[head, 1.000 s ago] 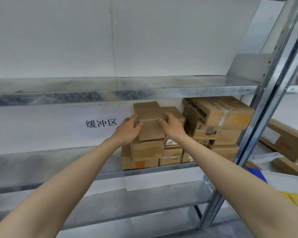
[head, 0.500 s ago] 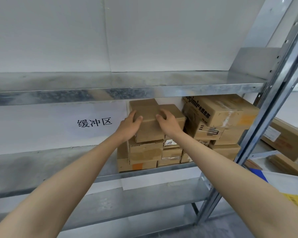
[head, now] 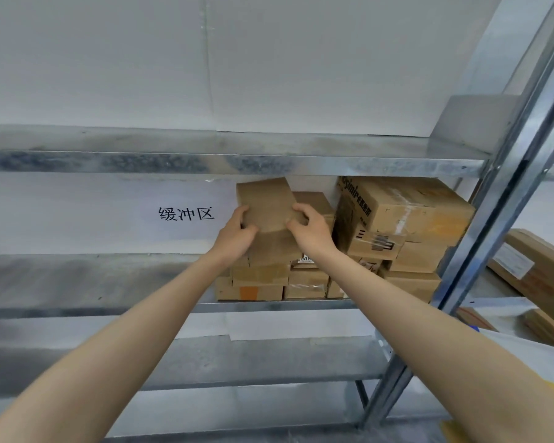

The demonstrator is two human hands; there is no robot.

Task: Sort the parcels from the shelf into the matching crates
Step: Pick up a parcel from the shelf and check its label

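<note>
A plain brown cardboard parcel (head: 266, 203) sits on top of a stack of small parcels (head: 259, 281) on the middle metal shelf (head: 93, 282). My left hand (head: 235, 233) grips its left front corner and my right hand (head: 307, 227) grips its right front edge. The parcel is tilted, its front raised off the stack. To the right stands a pile of larger taped boxes (head: 406, 219). No crates are in view.
A shelf board (head: 205, 155) runs close above the parcel. A white sign with black characters (head: 186, 214) hangs on the back wall. A steel upright (head: 493, 235) bounds the shelf on the right, with long flat boxes (head: 538, 270) beyond it. Lower shelves (head: 237, 359) lie below.
Both hands have shifted their hold on the top parcel, and its front has lifted and tilted up off the stack. The view has tipped slightly upward.
</note>
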